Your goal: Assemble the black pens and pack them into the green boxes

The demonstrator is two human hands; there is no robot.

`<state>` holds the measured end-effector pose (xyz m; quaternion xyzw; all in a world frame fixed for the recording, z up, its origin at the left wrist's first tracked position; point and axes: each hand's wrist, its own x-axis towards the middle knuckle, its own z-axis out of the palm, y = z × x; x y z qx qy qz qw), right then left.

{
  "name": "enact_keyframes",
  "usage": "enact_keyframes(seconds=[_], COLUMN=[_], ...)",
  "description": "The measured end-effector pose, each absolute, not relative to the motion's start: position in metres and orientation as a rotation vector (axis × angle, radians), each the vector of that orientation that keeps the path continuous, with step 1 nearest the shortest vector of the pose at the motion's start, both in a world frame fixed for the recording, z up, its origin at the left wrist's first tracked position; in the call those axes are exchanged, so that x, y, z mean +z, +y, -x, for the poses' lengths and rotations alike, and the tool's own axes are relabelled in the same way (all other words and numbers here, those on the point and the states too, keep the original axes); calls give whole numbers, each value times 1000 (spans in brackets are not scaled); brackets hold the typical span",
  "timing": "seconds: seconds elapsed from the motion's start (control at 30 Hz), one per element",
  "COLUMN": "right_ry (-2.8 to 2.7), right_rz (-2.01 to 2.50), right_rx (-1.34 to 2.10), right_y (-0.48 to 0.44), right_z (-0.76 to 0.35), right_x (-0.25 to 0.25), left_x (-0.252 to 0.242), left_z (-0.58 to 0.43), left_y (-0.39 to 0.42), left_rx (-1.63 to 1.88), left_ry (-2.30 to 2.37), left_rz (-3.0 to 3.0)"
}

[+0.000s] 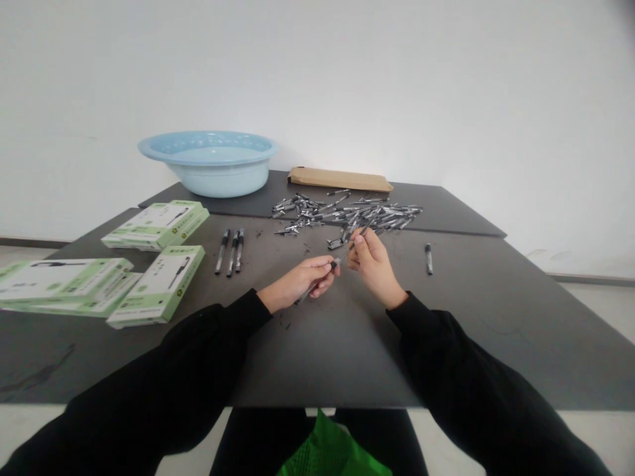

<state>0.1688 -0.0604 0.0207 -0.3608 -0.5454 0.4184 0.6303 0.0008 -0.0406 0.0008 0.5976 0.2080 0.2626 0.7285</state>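
My left hand (305, 281) is closed around a clear pen barrel (303, 295) with a dark grip, its lower end sticking out below the fingers. Pinched in my right hand (373, 266) is a thin, dark-tipped pen refill (349, 252). The refill slants down towards the top of the barrel; whether its end is inside cannot be made out. Just beyond both hands lies a loose pile of pen parts (381, 215), mostly black and clear. Three capped pens (232, 252) lie side by side to the left, and a single pen part (429, 258) lies to the right.
Green-and-white boxes (159, 284) are stacked on the left of the dark table (476, 330). A large light-blue basin (223, 177) stands at the back left. Beside it, against the wall, is a flat brown cardboard piece (340, 178). Small dark bits are scattered near the hands.
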Motion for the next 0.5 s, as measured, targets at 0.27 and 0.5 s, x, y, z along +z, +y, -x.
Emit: enact_keyframes(seconds=[0.27, 0.5], right_ry=[-1210, -1231], right_rz=[785, 808], right_rx=[933, 926], right_y=[-63, -62], right_z=[-171, -169], right_x=[29, 24], left_x=[-2, -2], left_z=[-1, 0], left_y=[-39, -39], left_rx=[548, 537], left_ry=[433, 422], left_rz=[-1327, -1289])
